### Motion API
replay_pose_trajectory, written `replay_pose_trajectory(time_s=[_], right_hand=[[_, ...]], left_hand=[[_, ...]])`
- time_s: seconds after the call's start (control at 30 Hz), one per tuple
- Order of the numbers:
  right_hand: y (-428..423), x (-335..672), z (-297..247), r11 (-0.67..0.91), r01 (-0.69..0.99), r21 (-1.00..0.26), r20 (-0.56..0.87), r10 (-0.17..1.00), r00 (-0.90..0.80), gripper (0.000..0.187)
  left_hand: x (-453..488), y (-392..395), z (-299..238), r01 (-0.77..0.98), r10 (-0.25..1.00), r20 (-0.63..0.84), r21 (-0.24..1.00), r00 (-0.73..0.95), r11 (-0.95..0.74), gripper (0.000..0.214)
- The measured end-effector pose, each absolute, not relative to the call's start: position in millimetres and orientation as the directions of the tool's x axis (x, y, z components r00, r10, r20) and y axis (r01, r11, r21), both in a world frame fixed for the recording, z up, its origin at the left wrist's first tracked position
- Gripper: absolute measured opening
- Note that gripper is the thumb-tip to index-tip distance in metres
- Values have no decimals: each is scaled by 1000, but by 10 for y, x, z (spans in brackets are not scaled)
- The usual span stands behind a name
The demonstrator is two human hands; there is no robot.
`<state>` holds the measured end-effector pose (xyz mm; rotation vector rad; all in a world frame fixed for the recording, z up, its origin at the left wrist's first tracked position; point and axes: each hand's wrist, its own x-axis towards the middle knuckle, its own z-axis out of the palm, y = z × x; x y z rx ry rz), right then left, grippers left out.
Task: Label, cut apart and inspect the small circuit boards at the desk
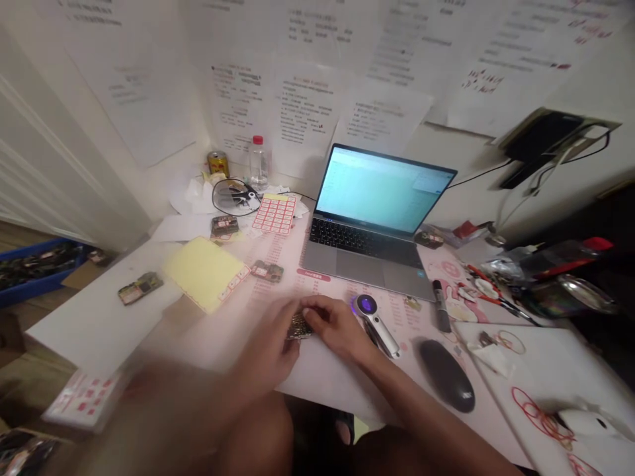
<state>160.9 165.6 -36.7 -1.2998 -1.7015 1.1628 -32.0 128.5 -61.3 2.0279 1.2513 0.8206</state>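
matt grey mouse (446,375), paper-covered table (99,324)

White desk top (94,324) carried an open silver laptop (372,225). Behind the laptop stood a cream wall (476,198) covered with printed white paper sheets (305,109). Far left of the laptop lay brown wooden floor (14,370) with a blue plastic bin (34,271). Up right of the laptop, a black wall-mounted box with cables (538,142). Light was warm and dim, and the laptop screen glowed.

Laptop (380,215) behind magnifier (376,315); mouse (445,373) right of it.
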Motion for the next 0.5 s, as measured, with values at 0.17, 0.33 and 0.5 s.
replay_pose_trajectory(time_s=[0.17, 0.33, 0.5], right_hand=[[1831, 1631, -310, -39, 339, -940, -135, 955, -265, 27], [1854, 1673, -348, -99, 306, -947, -133, 987, -93, 38], [1838, 1937, -290, -112, 268, -957, -97, 993, 71, 47]], left_hand=[[-343, 1276, -694, 614, 926, 161, 708, 340, -349, 90], [-347, 1287, -700, 626, 933, 153, 705, 326, -335, 90], [-343, 1309, -655, 607, 932, 188, 715, 310, -346, 70]])
